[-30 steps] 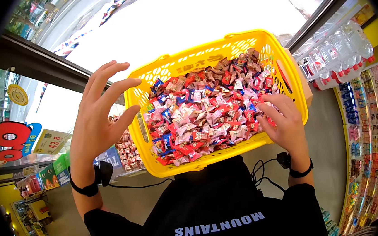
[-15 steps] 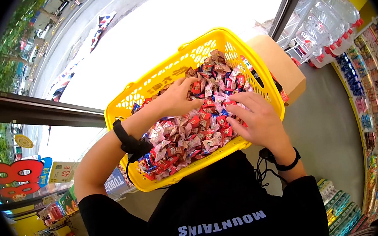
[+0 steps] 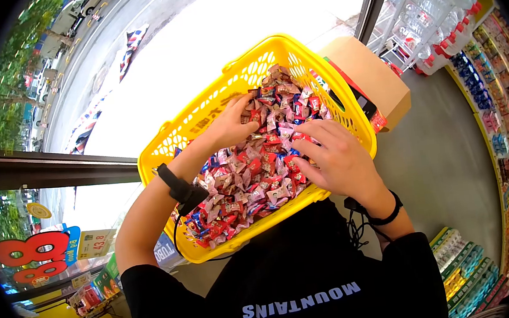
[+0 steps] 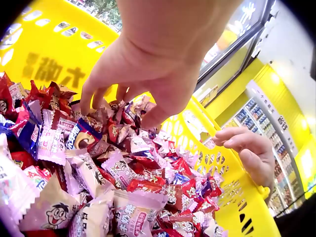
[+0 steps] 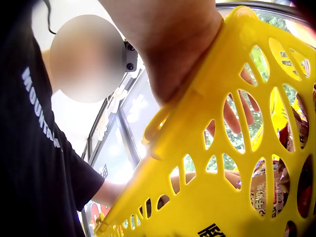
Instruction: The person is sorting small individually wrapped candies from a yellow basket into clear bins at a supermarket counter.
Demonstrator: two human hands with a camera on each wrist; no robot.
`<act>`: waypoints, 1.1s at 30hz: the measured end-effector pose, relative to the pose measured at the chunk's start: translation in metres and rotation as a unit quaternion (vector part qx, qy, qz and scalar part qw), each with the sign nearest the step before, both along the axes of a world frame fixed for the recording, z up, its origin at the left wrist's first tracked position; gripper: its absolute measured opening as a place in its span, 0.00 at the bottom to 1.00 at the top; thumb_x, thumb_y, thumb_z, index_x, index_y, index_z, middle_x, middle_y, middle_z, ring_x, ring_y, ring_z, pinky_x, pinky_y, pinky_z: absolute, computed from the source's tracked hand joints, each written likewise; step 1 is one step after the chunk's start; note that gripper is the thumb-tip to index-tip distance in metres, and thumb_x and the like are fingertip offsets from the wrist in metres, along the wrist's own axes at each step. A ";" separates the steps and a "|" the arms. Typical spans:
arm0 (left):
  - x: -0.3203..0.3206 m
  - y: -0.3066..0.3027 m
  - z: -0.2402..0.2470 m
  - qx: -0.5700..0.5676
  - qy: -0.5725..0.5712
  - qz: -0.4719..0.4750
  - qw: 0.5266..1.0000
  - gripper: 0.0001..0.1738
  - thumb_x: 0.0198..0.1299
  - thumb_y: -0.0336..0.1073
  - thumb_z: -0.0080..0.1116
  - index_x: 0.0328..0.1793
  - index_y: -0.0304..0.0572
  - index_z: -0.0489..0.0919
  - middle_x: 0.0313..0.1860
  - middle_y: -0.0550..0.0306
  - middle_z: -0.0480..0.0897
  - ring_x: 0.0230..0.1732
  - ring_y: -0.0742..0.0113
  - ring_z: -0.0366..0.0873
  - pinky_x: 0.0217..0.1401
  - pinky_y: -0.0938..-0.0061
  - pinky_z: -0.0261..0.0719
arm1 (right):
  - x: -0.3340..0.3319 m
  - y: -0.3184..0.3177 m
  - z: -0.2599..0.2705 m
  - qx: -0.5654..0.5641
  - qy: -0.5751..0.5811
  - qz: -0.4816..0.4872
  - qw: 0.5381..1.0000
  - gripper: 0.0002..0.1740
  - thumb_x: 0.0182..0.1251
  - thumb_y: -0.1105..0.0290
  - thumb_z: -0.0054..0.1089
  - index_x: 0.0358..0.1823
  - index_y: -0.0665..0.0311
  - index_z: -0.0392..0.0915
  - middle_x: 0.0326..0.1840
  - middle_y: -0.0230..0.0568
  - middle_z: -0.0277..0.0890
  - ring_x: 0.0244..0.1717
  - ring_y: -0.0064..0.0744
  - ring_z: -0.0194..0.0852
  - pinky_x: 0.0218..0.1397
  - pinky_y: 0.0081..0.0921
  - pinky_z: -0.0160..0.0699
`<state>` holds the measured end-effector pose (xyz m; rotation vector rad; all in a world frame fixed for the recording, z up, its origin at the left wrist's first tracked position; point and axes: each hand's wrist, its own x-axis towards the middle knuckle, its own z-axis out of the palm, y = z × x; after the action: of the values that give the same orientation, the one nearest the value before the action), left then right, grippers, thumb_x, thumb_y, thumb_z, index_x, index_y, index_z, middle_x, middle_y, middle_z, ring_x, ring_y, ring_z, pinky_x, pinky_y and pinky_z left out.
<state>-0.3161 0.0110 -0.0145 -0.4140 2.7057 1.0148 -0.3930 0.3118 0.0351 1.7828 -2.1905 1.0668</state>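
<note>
A yellow plastic basket (image 3: 272, 220) with a perforated wall holds a deep heap of small wrapped candies (image 3: 242, 188) in pink, red, brown and blue. My left hand (image 3: 230, 126) reaches in over the far side. In the left wrist view its fingers (image 4: 94, 96) bend down among the candies with the thumb apart, and the fingertips are partly hidden by wrappers. My right hand (image 3: 343, 159) hangs over the near right rim, palm down, fingers loosely spread just above the heap. Through the basket's holes, the right wrist view shows that hand's fingers (image 5: 232, 116).
A cardboard box (image 3: 372, 80) stands beyond the basket's right end. Stacked water bottles (image 3: 431, 25) and packed shelves (image 3: 497, 129) line the right side. A dark door frame (image 3: 59, 165) and hanging price signs (image 3: 42, 247) are at the left. A cable (image 3: 356, 229) trails near my right wrist.
My left hand has swung from outside the basket's left edge into the candies at its far side. My right hand stays over the near right part. The view has turned, tilting the basket.
</note>
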 end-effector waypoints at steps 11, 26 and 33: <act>-0.004 0.014 -0.004 -0.115 0.015 -0.034 0.993 0.45 0.64 0.51 0.70 0.86 0.52 0.67 0.80 0.35 0.73 0.79 0.36 0.74 0.82 0.52 0.73 | 0.002 -0.001 -0.002 0.039 -0.036 -0.012 0.999 0.15 0.69 0.64 0.73 0.53 0.63 0.88 0.57 0.44 0.85 0.62 0.46 0.83 0.68 0.44 0.81; 0.005 0.007 0.010 -0.176 -0.032 -0.128 0.976 0.46 0.70 0.54 0.66 0.86 0.31 0.66 0.87 0.34 0.66 0.84 0.37 0.69 0.86 0.53 0.68 | 0.004 0.001 -0.004 0.014 -0.017 -0.028 0.999 0.12 0.66 0.65 0.76 0.46 0.62 0.87 0.53 0.42 0.86 0.55 0.46 0.86 0.61 0.41 0.84; 0.027 0.016 0.043 -0.198 -0.025 -0.155 0.968 0.48 0.70 0.51 0.68 0.88 0.32 0.64 0.88 0.37 0.66 0.85 0.37 0.66 0.88 0.54 0.66 | 0.002 0.002 -0.005 0.013 -0.018 -0.016 1.000 0.13 0.65 0.66 0.76 0.48 0.61 0.86 0.54 0.43 0.86 0.55 0.46 0.86 0.61 0.42 0.84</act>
<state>-0.2887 0.0267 0.0286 -0.0683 2.8019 0.3767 -0.3908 0.3135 0.0300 1.7460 -2.2560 1.0762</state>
